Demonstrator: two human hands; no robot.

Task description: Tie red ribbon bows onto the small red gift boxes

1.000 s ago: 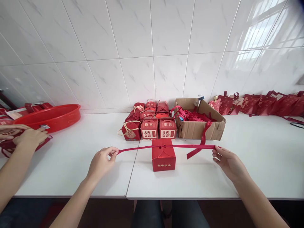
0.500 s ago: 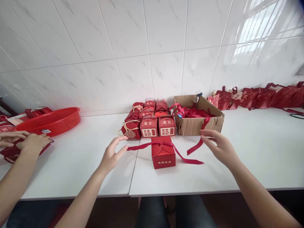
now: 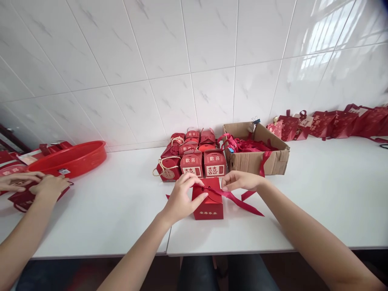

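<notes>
A red gift box (image 3: 208, 210) with gold characters stands near the table's front edge, a dark pink ribbon (image 3: 242, 203) crossing its top. My left hand (image 3: 185, 196) is at the box's left side, thumb and forefinger apart around the knot area; the ribbon's left end shows behind the hand. At the box's right rear edge, my right hand (image 3: 238, 181) has its thumb and forefinger pressed together beside the ribbon; what lies between those fingertips is too small to make out.
Several decorated red boxes (image 3: 191, 161) stand behind. To their right, a cardboard box (image 3: 251, 162) holds ribbons. A red basin (image 3: 81, 159) and a co-worker's hands (image 3: 50, 186) are at left. Red bags (image 3: 323, 124) line the wall at right.
Both hands have moved inward to the gift box. My left hand has come off the ribbon's outstretched left end, and my right hand has left the ribbon hanging from the cardboard box.
</notes>
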